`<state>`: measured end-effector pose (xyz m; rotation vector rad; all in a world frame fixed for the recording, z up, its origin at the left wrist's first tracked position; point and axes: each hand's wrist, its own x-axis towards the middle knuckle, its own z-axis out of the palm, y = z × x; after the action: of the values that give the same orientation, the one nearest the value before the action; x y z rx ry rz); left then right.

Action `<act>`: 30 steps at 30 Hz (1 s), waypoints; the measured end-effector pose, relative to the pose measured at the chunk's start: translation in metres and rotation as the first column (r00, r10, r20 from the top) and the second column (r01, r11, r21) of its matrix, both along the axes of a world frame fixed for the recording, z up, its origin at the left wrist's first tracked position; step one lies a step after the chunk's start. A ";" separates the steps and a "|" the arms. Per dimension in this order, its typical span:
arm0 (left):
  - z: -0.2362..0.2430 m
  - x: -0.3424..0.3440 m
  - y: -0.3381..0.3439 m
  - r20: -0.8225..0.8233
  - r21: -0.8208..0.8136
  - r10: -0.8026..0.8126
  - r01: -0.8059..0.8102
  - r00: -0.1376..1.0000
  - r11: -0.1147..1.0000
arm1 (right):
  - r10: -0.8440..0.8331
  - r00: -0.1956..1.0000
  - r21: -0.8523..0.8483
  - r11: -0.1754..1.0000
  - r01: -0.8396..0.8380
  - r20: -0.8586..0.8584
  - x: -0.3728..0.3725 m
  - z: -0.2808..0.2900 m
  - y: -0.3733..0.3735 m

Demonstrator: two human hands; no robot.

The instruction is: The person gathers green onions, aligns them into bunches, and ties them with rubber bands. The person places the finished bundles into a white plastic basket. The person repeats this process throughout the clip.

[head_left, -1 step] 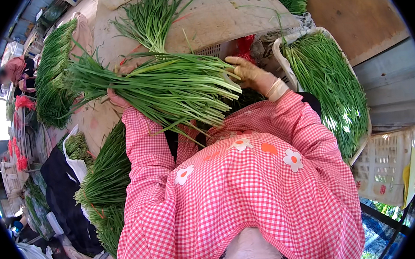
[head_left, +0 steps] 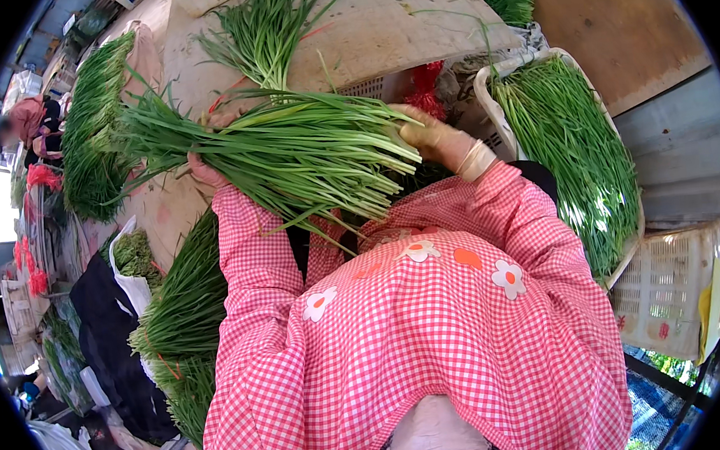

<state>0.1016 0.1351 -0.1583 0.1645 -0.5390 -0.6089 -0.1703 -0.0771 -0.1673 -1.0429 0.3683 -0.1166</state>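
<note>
A large bunch of garlic chives (head_left: 297, 146) lies across in front of my chest, leafy tips to the left and pale cut ends to the right. My left hand (head_left: 206, 170) is wrapped round it near the leafy side, its fingers partly covered by the leaves. At the pale ends is my right hand (head_left: 444, 143), in what looks like a thin tan glove with a whitish cuff. Its fingers are bent around some outer stalk ends, some of them hidden behind the bunch. Several loose stalks hang down toward my checked sleeve.
Beyond the bunch, a smaller pile of chives (head_left: 270, 41) lies on the wooden board (head_left: 397, 29). A white basket (head_left: 491, 105) full of chives stands at right. More chives (head_left: 184, 293) are stacked at left. Red ties (head_left: 426, 89) hang behind my right hand. Another person (head_left: 30, 121) sits far left.
My right hand has shifted slightly, its fingers closing in on the pale stalk ends. The bunch and my left hand have hardly moved.
</note>
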 end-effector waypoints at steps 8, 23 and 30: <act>0.002 -0.006 0.001 -0.012 -0.077 -0.148 0.147 0.989 0.986 | 0.049 0.893 -0.292 0.935 -0.199 -0.448 -0.016 -0.015 -0.008; 0.003 -0.027 -0.012 -0.028 -0.399 -0.316 0.279 0.948 0.874 | 0.129 0.987 -0.490 0.869 -0.066 0.095 0.012 0.023 0.010; -0.009 -0.021 -0.021 0.102 -0.478 -0.202 0.226 0.974 0.849 | -0.044 0.982 -0.448 0.885 0.123 0.184 0.010 0.011 0.026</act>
<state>0.0811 0.1143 -0.1671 -0.3683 -0.7490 -0.6686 -0.1602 -0.0510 -0.1562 -1.4746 0.2341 -0.3831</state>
